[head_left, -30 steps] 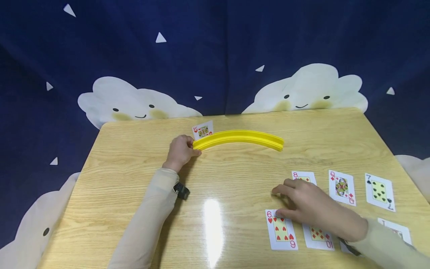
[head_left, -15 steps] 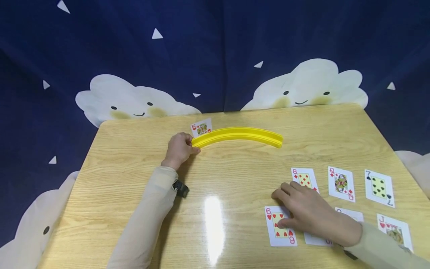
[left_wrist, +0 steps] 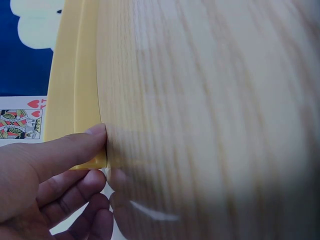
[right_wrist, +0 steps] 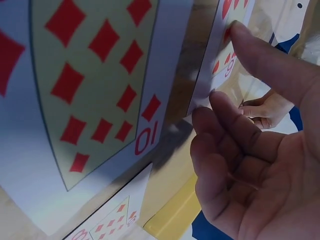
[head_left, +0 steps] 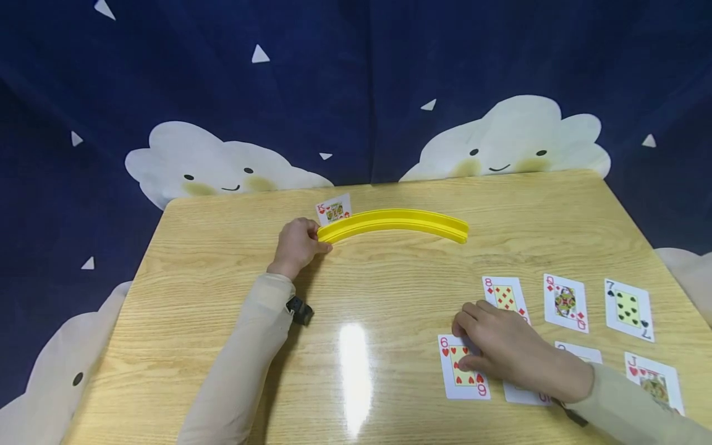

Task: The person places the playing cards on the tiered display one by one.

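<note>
My left hand [head_left: 296, 246] holds the left end of a curved yellow card holder [head_left: 395, 217], thumb on the front, fingers at the end and behind. A king of hearts [head_left: 334, 209] stands tilted in the holder beside that hand. At the lower right, my right hand [head_left: 508, 346] is over the six of hearts [head_left: 452, 387]. Its thumb [right_wrist: 267, 60] lies on the card's face while the curled fingers meet the card's far edge. The card looks flat on the table. The hand partly covers the ten of diamonds [right_wrist: 95, 90] and the eight of diamonds [head_left: 505, 295].
A queen of diamonds [head_left: 565, 303], a seven of spades [head_left: 629, 309] and a jack of hearts [head_left: 656, 383] lie face up on the right. Another card [head_left: 581, 352] is partly hidden by the right arm. A dark cloud-patterned curtain [head_left: 372, 93] hangs behind the wooden table [head_left: 222, 247].
My right hand has come down onto the six of hearts, its fingers have curled in, and the card has slid slightly away from me. The left hand keeps its hold on the card holder.
</note>
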Demonstrator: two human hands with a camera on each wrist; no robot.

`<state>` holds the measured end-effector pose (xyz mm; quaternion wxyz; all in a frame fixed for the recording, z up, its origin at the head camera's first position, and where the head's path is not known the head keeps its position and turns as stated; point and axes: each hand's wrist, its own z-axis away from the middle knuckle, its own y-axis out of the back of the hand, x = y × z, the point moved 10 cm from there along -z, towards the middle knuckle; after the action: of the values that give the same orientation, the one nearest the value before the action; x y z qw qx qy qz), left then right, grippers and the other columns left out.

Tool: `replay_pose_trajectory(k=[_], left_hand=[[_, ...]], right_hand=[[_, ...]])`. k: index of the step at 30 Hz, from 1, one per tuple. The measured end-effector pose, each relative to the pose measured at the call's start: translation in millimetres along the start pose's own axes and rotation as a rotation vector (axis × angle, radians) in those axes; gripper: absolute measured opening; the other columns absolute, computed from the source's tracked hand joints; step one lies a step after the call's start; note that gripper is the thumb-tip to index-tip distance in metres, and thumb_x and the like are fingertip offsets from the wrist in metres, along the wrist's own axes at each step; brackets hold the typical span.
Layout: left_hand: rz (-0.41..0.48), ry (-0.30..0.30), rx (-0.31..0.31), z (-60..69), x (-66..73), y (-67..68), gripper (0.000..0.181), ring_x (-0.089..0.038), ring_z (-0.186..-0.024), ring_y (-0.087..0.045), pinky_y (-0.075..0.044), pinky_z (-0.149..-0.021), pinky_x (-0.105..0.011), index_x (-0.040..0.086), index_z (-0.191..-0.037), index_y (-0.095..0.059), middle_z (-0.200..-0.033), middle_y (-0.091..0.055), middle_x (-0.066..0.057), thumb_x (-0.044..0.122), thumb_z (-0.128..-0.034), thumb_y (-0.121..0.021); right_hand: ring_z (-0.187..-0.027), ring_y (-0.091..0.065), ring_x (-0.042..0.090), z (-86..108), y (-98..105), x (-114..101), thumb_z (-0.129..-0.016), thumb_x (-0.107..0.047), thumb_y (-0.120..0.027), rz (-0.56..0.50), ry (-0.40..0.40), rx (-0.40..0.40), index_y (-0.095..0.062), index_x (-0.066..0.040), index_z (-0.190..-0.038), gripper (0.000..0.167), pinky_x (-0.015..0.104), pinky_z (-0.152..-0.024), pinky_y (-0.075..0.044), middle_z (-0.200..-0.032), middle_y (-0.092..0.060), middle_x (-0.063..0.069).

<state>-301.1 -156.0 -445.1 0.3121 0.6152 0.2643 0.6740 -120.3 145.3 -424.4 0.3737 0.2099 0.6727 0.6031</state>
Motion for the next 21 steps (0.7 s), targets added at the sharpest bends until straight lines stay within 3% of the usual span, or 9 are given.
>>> replay_pose_trajectory(k=[8,15,19,21], left_hand=[[-0.003,-0.001,0.007,2.0,1.0,3.6,0.025,-0.027,-0.088,-0.051,-0.041,-0.082,-0.037,-0.004,-0.098,-0.073,-0.087,-0.058,-0.009,0.005,-0.0874,-0.093],[0.007,0.003,0.009,1.5,-1.1,4.0,0.024,-0.026,-0.088,-0.051,-0.041,-0.082,-0.037,-0.004,-0.098,-0.073,-0.086,-0.058,-0.009,0.005,-0.0873,-0.093],[0.011,0.0,0.004,1.2,-1.3,2.0,0.024,-0.025,-0.086,-0.051,-0.041,-0.081,-0.036,-0.004,-0.099,-0.074,-0.084,-0.059,-0.007,0.004,-0.087,-0.093],[0.011,-0.003,0.006,1.1,-0.6,1.5,0.025,-0.025,-0.085,-0.051,-0.041,-0.08,-0.036,-0.003,-0.099,-0.074,-0.083,-0.059,-0.007,0.004,-0.0866,-0.094]], right_hand=[[-0.085,-0.046,0.008,-3.5,-4.8,1.4,-0.073,-0.04,-0.102,-0.076,-0.024,-0.052,-0.059,-0.02,-0.098,0.054,0.032,-0.069,-0.045,-0.094,-0.049,-0.014],[-0.085,-0.045,0.008,-4.7,-4.9,1.6,-0.076,-0.031,-0.102,-0.153,-0.028,-0.049,-0.058,-0.021,-0.102,0.052,0.033,-0.072,-0.044,-0.09,-0.05,-0.017],[-0.084,-0.046,0.006,-6.9,-1.3,0.8,-0.082,-0.027,-0.098,-0.223,0.008,-0.04,-0.062,-0.022,-0.104,0.042,0.031,-0.072,-0.044,-0.089,-0.05,-0.019],[-0.081,-0.046,0.004,-9.7,1.4,0.6,-0.088,-0.022,-0.093,-0.307,0.021,-0.05,-0.065,-0.023,-0.104,0.032,0.029,-0.07,-0.044,-0.085,-0.048,-0.019]])
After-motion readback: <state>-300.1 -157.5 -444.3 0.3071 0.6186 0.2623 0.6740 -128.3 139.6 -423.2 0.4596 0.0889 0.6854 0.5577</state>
